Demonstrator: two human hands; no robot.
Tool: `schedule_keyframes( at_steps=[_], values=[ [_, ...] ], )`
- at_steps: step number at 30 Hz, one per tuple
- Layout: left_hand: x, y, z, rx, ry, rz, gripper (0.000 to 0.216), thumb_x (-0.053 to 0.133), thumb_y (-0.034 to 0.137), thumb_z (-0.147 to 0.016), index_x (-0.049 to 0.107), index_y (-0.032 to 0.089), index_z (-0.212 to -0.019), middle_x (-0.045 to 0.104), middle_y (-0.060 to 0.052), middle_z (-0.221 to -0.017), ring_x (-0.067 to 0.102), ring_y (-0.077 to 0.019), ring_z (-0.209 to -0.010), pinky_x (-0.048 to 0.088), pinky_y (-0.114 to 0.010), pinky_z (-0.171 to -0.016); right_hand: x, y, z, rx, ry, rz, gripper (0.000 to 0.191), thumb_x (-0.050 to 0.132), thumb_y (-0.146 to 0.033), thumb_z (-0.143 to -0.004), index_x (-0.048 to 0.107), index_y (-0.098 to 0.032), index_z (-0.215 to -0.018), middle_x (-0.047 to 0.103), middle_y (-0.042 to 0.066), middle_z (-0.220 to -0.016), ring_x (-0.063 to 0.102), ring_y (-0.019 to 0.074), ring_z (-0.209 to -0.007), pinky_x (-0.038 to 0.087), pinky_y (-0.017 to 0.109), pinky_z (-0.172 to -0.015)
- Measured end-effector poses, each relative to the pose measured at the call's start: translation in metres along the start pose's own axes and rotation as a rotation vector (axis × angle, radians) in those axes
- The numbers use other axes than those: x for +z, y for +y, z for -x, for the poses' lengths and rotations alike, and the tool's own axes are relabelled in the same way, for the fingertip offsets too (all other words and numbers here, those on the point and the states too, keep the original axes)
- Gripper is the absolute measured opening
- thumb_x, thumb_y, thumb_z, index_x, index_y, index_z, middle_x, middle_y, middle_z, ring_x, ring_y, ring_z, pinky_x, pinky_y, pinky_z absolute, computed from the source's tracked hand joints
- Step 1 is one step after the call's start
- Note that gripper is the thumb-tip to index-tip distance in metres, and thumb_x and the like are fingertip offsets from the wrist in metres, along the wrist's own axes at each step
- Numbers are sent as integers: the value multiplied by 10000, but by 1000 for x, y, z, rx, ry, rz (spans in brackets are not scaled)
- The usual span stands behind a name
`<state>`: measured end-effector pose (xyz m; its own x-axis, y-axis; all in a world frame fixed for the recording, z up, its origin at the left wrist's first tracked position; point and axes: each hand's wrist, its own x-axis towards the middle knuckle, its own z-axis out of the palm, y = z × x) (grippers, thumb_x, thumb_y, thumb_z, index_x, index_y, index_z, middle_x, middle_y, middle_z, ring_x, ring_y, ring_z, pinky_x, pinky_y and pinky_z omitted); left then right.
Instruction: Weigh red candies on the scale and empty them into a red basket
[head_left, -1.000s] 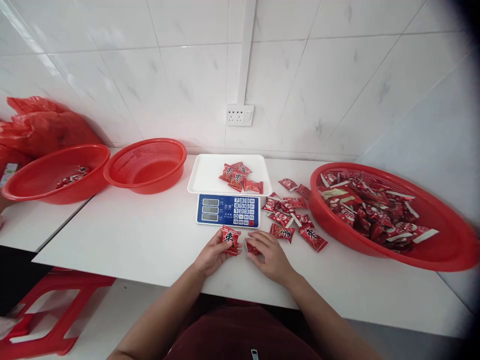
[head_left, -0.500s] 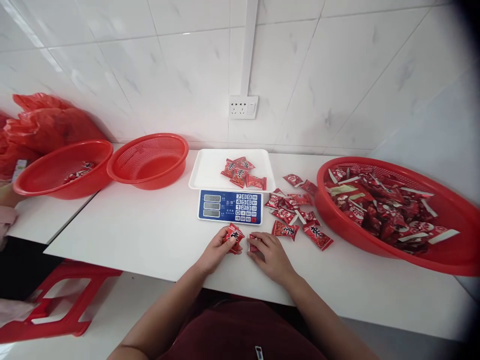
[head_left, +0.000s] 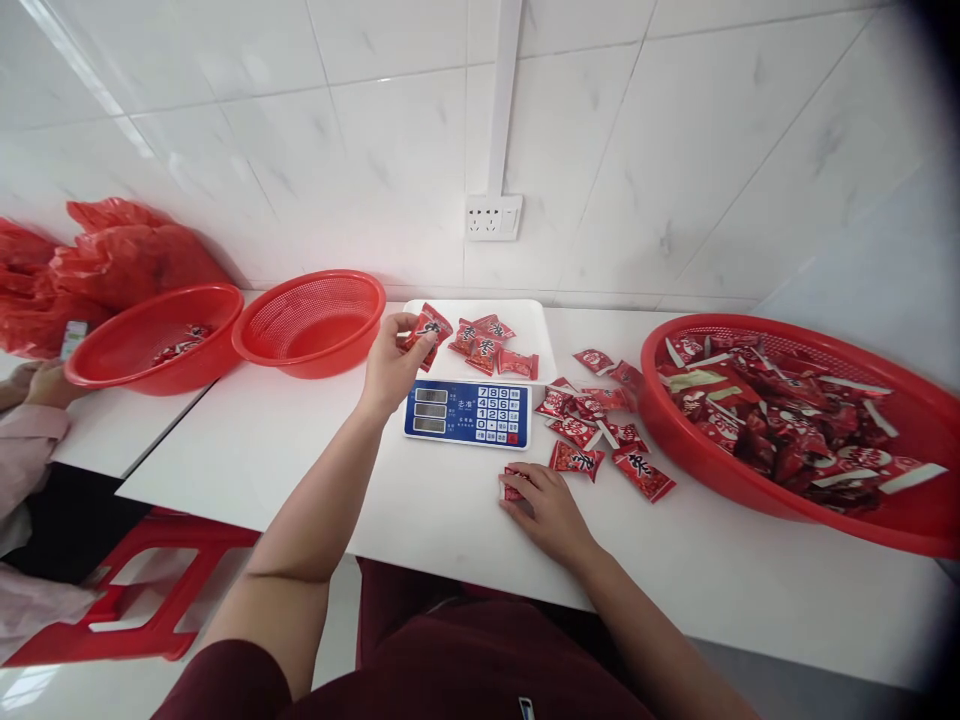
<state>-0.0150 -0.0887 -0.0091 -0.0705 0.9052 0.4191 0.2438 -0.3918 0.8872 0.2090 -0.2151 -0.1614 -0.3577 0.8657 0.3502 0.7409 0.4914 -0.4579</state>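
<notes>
The left hand (head_left: pixel 391 362) is raised over the table (head_left: pixel 300 450), thumb and fingers pinching a red packet (head_left: pixel 426 327) by its near end. The packet hangs above the left edge of the tray (head_left: pixel 534 322) of the scale (head_left: pixel 469 413). It is just beside the heap (head_left: pixel 489 346) of like packets lying on the tray, and appears clear of both. The right hand (head_left: pixel 550 508) lies palm down on the table, in front of the scale and a little to its right. Its fingertips curl over a small packet (head_left: pixel 513 487), which rests on the table. Most of it is hidden, so I cannot tell whether the hand grips it or only presses on it.

Loose packets (head_left: pixel 600 435) are scattered between the scale and a big basket (head_left: pixel 750 488) at the right, which is piled with more packets and white strips. Left of the scale stands a mesh basket (head_left: pixel 311 318). Beyond it, on a neighbouring table, is a basin (head_left: pixel 150 345) with a few packets in it. Red bags (head_left: pixel 120 255) lie heaped against the wall behind the basin. A socket (head_left: pixel 493 217) sits on the wall above the scale. At the far left another person's hand (head_left: pixel 34 382), with a pink sleeve (head_left: pixel 26 440), rests near the basin.
</notes>
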Motion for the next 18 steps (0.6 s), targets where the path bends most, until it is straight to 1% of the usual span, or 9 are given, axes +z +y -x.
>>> schedule_keyframes(
  at_steps=[2, 5, 9, 13, 15, 17, 18],
  values=[
    [6, 1, -11, 42, -4, -53, 222, 609, 252, -761, 518, 169, -946, 583, -38, -907, 566, -81, -639, 471, -197, -530, 0, 0, 0, -5, 5, -2, 270, 530, -301, -817, 600, -238, -1070, 585, 87, -1109, 518, 242, -1011, 412, 437, -863],
    [15, -5, -23, 67, -52, -116, 255, 599, 261, -769, 514, 178, -994, 579, -29, -862, 545, -77, -599, 449, -199, -505, 0, 0, 0, -1, 1, -6, 270, 540, -297, -811, 602, -225, -1063, 586, 88, -1106, 517, 240, -1012, 415, 430, -864],
    [24, -18, -34, 89, -91, -221, 319, 598, 282, -765, 490, 185, -1049, 583, -20, -816, 545, -94, -629, 444, -224, -554, 0, 1, 1, 8, -8, -14, 275, 550, -286, -806, 602, -203, -1063, 584, 95, -1106, 513, 236, -1018, 412, 423, -873],
    [26, -27, -40, 101, -128, -383, 351, 593, 300, -765, 485, 183, -1078, 601, -29, -803, 553, -121, -650, 438, -260, -607, 0, 2, 1, 15, -6, -24, 275, 560, -282, -800, 604, -206, -1061, 584, 88, -1105, 514, 232, -1017, 415, 418, -871],
    [25, -29, -41, 106, -182, -471, 396, 583, 315, -773, 467, 184, -1128, 618, -60, -866, 579, -160, -724, 446, -300, -665, -1, 2, 1, 12, 0, -34, 275, 555, -289, -801, 601, -222, -1064, 586, 84, -1104, 517, 233, -1013, 419, 424, -866],
    [24, -31, -40, 161, -241, -555, 462, 572, 346, -782, 436, 180, -1192, 605, -112, -1015, 572, -223, -910, 438, -361, -772, -1, 1, 1, 8, 3, -45, 273, 551, -295, -803, 600, -231, -1064, 585, 83, -1106, 520, 236, -1011, 419, 430, -865],
    [23, -31, -38, 202, -264, -586, 489, 559, 361, -791, 417, 174, -1220, 577, -135, -1099, 535, -250, -1014, 417, -390, -832, -1, 1, 1, 8, 4, -49, 272, 551, -295, -803, 600, -230, -1063, 585, 84, -1107, 521, 237, -1011, 418, 432, -866]
  ],
)
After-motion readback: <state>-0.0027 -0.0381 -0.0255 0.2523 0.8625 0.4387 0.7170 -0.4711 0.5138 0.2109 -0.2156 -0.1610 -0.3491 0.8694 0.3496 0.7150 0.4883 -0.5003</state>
